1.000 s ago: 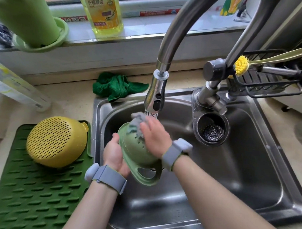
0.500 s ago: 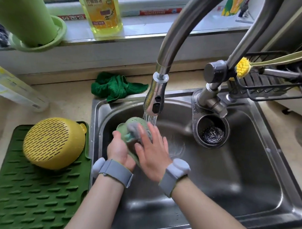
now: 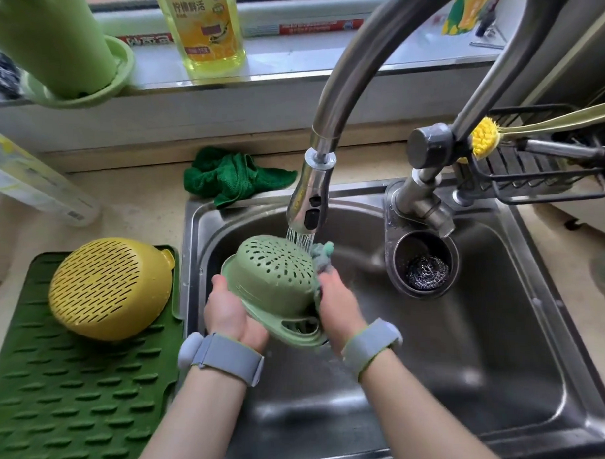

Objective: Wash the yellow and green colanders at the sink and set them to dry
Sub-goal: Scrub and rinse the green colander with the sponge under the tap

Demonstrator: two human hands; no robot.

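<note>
Green colander (image 3: 275, 280): perforated plastic bowl with a flat rim and a slotted handle tab, held inverted and tilted inside the sink (image 3: 496, 339), directly under the faucet head (image 3: 307, 202), dome uppermost, water running onto its upper right side. Yellow colander (image 3: 108, 289): rounded plastic bowl with rows of slot openings, lying upside down on the green ribbed drying mat (image 3: 65, 392), left of the sink, near the mat's back edge.

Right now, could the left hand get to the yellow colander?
Probably yes, once free. The yellow colander sits upside down on the green mat, just left of the left hand, nothing between. But that hand grips the green colander.
</note>
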